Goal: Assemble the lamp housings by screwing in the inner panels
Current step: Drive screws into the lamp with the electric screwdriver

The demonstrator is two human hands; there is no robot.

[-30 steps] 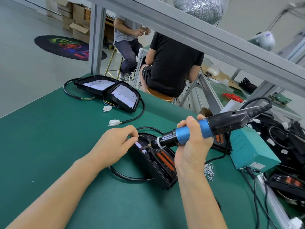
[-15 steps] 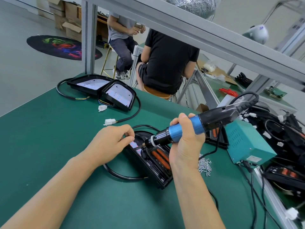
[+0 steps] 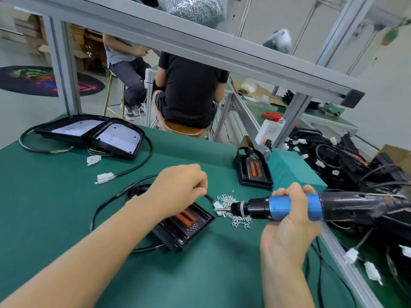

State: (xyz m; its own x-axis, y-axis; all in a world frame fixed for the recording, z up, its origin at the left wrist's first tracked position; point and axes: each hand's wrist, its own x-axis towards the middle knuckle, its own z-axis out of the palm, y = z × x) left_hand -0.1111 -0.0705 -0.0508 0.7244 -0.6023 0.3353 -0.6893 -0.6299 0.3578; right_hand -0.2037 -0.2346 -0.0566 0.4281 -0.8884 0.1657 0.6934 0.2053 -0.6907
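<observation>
- Head view: a green counter (image 3: 51, 210) fills the lower frame, with a person's two bare forearms reaching in from the near edge.
- The right hand (image 3: 289, 221) has its fingers wrapped round the blue grip of an electric screwdriver (image 3: 295, 207), held level above the counter, its bit pointing left.
- The bit tip sits just over a heap of small silver screws (image 3: 239, 218) lying loose near the middle of the counter.
- The left hand (image 3: 178, 192) hovers over a black lamp housing (image 3: 184, 227) in mid-counter; its fingers are curled, pinching a thin black lead that ends in a small white plug (image 3: 217, 205) beside the screws.
- That housing lies open side up, orange strips showing inside, a black cable (image 3: 100, 210) looping round its left side.
- Two more lamp housings (image 3: 95, 134) with pale inner panels lie together at the far left corner, white connectors beside them.
- Another black housing (image 3: 252, 167) leans against a teal box (image 3: 291, 172) towards the right edge.
- A tangle of black parts (image 3: 347, 161) crowds the far right.
- Beyond the counter, two people (image 3: 189, 90) sit with their backs turned.
</observation>
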